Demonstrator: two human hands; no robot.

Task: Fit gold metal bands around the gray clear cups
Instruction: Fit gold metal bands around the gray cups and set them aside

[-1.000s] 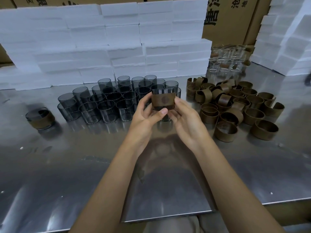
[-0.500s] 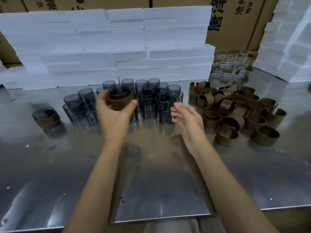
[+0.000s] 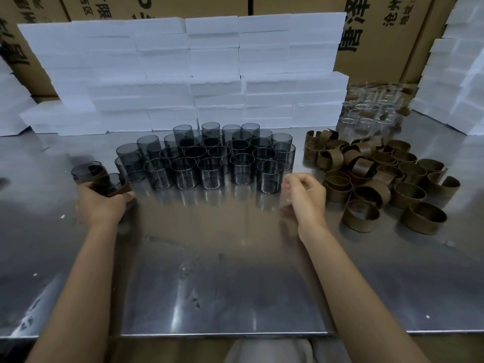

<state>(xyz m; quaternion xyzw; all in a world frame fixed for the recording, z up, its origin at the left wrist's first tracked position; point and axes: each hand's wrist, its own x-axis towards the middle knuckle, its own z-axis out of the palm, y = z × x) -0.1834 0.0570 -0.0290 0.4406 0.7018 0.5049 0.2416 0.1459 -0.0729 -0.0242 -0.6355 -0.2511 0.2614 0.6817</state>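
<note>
On the steel worktop (image 3: 235, 271):
Left hand (image 3: 103, 203): grips one banded cup (image 3: 110, 183) — beside another at far left.
Right hand (image 3: 305, 196): loosely curled, empty.
Gray cups (image 3: 209, 158): roughly thirty, centre.
Gold bands (image 3: 379, 174): dozens, heaped right.

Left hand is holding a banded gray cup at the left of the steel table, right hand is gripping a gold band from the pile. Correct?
Not quite. The head view shows the right hand loosely curled over the shiny steel table, holding nothing, short of the pile of gold metal bands. The rest stands: the left hand holds a gray clear cup with a gold band at the table's left.
</note>
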